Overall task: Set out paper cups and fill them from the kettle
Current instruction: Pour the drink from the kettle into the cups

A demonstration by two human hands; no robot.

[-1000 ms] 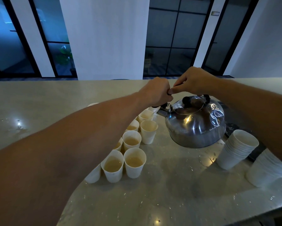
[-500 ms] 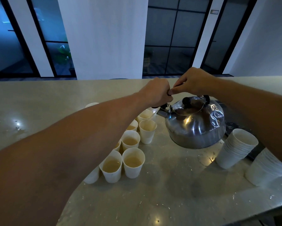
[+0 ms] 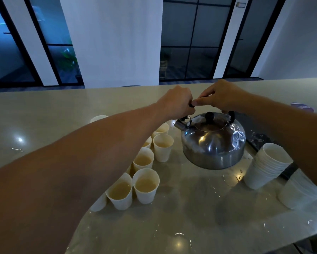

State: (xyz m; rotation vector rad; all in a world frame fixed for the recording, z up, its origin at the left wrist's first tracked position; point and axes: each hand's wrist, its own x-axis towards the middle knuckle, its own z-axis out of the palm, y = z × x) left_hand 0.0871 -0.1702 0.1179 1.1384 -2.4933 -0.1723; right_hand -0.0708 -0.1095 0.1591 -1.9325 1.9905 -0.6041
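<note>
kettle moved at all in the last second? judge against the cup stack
No. The kettle hangs in both hands, just left of the stacked cups, with the same gap as before. Small frame shifts look like head camera motion.

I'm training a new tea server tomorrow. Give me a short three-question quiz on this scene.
1. True or false: the kettle rests on the counter.
2. What grips the kettle's handle? A) left hand only B) right hand only C) both hands
3. Fill in: the spare cups stand stacked on the kettle's ____ side.

Key: 1 false, it is held above the counter; 2 C; 3 right.
</note>
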